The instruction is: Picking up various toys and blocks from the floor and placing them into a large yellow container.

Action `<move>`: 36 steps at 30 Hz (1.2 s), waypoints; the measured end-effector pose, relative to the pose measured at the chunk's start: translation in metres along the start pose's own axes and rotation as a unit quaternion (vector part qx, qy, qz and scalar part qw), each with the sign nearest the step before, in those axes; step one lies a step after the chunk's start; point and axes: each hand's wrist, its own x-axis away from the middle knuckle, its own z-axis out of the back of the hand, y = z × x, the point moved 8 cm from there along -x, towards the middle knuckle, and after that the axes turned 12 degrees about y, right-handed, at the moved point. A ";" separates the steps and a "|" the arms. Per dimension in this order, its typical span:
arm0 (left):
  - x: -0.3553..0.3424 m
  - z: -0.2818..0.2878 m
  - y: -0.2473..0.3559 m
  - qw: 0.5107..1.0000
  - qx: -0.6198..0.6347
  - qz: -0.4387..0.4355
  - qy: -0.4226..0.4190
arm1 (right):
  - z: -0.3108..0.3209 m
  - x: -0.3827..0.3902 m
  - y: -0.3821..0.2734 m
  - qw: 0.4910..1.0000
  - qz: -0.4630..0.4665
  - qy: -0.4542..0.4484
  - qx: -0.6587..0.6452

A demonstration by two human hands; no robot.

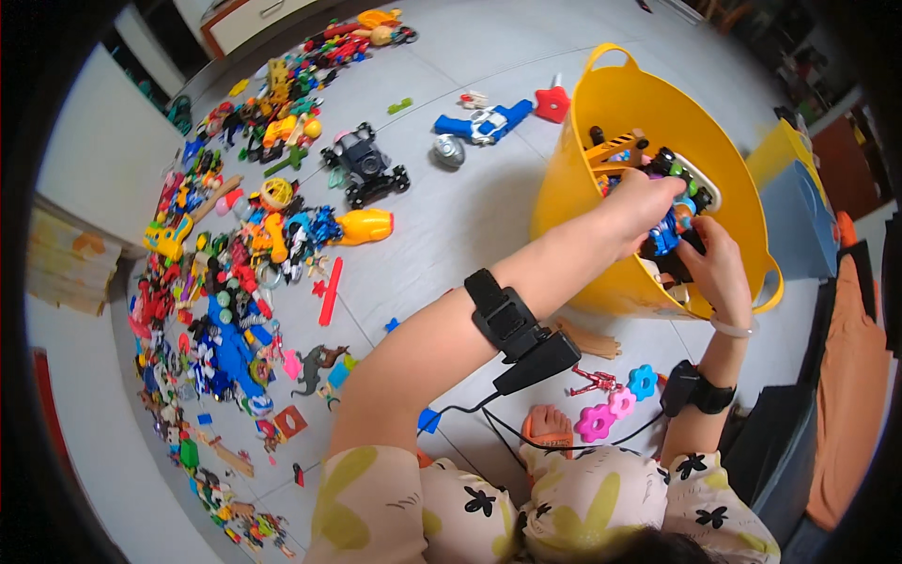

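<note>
Both my hands reach into a tall yellow bucket partly filled with mixed toys. My left hand is bent over the toys with its fingers curled down beside a green toy piece; what lies under those fingers is hidden. On the bucket's near right side, my right hand has its thumb and fingers closed at a blue toy with an orange part, whose exact kind does not show. A yellow toy piece with black stripes leans against the inner wall behind my left hand.
A long heap of mixed toys spreads along the left. On the tiles between lie a dark toy car, a blue-and-white toy gun and a red star. Pink gears sit by my foot. A cable links my arm straps.
</note>
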 end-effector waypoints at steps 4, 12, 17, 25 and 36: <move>0.040 0.051 0.036 0.992 0.000 -0.119 0.044 | 0.023 0.007 -0.041 0.980 0.105 0.145 -0.083; 0.190 0.303 -0.087 0.923 -0.322 0.081 0.192 | -0.147 0.101 -0.197 0.880 0.299 -0.225 -0.291; 0.327 0.352 -0.171 0.807 -0.486 0.279 0.186 | -0.349 0.152 -0.173 0.879 0.384 -0.247 -0.139; 0.345 0.324 -0.184 0.579 -0.749 -0.028 0.321 | -0.399 0.203 -0.198 0.846 0.245 -0.416 -0.228; 0.298 0.344 -0.192 0.498 -0.795 -0.090 0.335 | -0.379 0.252 -0.198 0.824 0.296 -0.433 -0.215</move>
